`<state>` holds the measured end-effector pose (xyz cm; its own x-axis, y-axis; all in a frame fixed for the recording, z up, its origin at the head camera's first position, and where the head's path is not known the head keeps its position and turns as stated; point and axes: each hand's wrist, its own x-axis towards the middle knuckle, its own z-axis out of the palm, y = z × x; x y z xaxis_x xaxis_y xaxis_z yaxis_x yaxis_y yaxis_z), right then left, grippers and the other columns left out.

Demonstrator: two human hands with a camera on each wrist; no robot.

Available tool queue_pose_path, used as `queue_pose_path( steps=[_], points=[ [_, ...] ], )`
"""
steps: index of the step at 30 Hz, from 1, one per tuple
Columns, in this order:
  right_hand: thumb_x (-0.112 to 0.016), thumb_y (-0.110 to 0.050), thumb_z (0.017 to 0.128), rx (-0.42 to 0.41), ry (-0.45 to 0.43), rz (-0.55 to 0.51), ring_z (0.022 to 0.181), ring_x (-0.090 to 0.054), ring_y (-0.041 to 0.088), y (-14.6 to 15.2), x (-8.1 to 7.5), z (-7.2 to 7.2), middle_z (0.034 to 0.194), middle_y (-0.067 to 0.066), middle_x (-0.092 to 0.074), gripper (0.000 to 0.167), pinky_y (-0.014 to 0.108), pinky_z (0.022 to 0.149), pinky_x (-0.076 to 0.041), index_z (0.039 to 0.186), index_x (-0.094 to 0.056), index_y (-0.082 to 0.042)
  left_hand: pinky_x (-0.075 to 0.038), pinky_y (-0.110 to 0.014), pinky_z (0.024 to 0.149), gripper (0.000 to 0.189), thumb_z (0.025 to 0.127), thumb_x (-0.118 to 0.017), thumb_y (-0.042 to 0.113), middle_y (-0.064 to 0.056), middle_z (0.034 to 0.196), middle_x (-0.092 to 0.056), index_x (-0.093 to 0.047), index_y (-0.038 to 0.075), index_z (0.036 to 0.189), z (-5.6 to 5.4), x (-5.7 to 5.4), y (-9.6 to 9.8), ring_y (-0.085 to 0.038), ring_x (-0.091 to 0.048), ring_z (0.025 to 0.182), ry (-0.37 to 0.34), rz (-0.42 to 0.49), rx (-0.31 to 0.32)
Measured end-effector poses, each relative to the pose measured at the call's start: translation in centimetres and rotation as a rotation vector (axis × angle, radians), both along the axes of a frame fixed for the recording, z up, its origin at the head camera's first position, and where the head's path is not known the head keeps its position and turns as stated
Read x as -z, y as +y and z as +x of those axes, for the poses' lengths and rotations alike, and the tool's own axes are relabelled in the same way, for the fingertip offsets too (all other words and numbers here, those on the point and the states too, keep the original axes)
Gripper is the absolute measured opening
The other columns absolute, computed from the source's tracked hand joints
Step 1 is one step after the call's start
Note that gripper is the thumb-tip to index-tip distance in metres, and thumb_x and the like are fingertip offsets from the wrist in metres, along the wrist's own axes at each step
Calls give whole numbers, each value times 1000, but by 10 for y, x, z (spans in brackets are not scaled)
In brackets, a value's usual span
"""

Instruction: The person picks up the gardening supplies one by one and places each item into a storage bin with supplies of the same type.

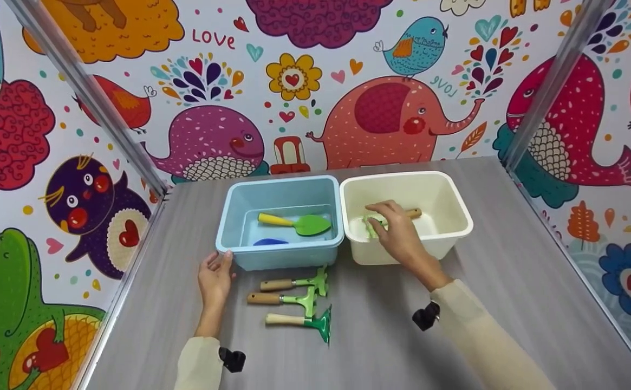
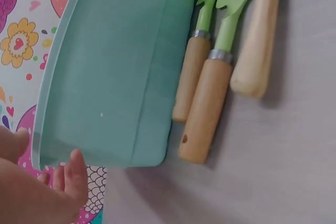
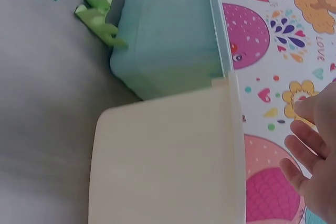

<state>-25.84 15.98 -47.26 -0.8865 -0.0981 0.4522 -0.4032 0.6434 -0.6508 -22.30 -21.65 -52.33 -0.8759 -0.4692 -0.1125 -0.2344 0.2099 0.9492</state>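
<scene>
My right hand (image 1: pixel 399 230) reaches over the cream bin (image 1: pixel 369 253), thumb and fingers apart with nothing between them. Beneath it in that bin lies a light-green garden tool with a wooden handle (image 1: pixel 414 213), its head partly hidden by the fingers. My left hand (image 1: pixel 215 279) is at the front left corner of the blue bin (image 1: pixel 288 259), fingertips right at the rim and fingers loosely bent. Inside the blue bin are a green trowel (image 1: pixel 312 225) with a yellow handle and a blue piece (image 1: pixel 271 242), mostly hidden behind the front wall.
In front of the blue bin, two light-green hand rakes (image 1: pixel 320 280) with wooden handles and a darker green rake (image 1: pixel 323 325) lie side by side on the grey table (image 1: pixel 391 346). Behind the bins stands a wall with cartoon animals (image 1: pixel 380 124); metal posts (image 1: pixel 542 92) frame the sides.
</scene>
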Motion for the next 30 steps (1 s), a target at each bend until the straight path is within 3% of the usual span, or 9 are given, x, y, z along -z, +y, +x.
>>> queue_pose_path(
  steps=[3, 6, 11, 17, 24, 30],
  points=[
    [-72, -3, 90, 29, 43, -7, 105, -66, 33, 11, 1, 2, 112, 16, -68, 28, 49, 95, -53, 118, -70, -2, -50, -15, 70, 57, 102, -58, 25, -31, 126, -58, -40, -9, 144, 6, 5, 5, -34, -62, 106, 28, -54, 15],
    [-72, 0, 89, 57, 70, -22, 98, -67, 33, 21, 2, 3, 110, 16, -67, 29, 49, 91, -53, 117, -70, -2, -53, -27, 81, 54, 101, -61, 22, -29, 121, -61, -44, -9, 141, 12, 9, 10, -37, -62, 110, 31, -135, 39],
    [-74, -2, 88, 100, 78, -50, 109, -63, 37, 36, 1, 7, 112, 17, -67, 31, 51, 97, -48, 118, -69, 0, -51, -50, 97, 49, 99, -64, 19, -28, 121, -61, -48, -6, 137, 21, 14, 20, -40, -61, 114, 23, -237, 97],
    [-72, -4, 90, 148, 19, -56, 117, -58, 38, 56, -4, 14, 120, 20, -65, 33, 53, 104, -44, 123, -67, 0, -50, -51, 98, 44, 96, -67, 16, -27, 122, -61, -54, -5, 133, 29, 18, 26, -40, -60, 116, 29, -287, 188],
    [-69, -2, 92, 227, 39, -40, 117, -56, 43, 88, -1, 14, 121, 26, -63, 34, 57, 102, -42, 125, -65, 3, -48, -53, 101, 38, 93, -71, 15, -22, 120, -62, -61, -1, 127, 37, 21, 33, -39, -58, 118, 33, -361, 297],
    [-65, -2, 95, 272, -38, -47, 121, -50, 45, 113, 3, 17, 126, 28, -59, 37, 60, 105, -37, 132, -60, 4, -50, -51, 97, 40, 92, -73, 16, -21, 118, -63, -62, -1, 126, 44, 27, 36, -39, -59, 116, 81, -433, 422]
  ],
)
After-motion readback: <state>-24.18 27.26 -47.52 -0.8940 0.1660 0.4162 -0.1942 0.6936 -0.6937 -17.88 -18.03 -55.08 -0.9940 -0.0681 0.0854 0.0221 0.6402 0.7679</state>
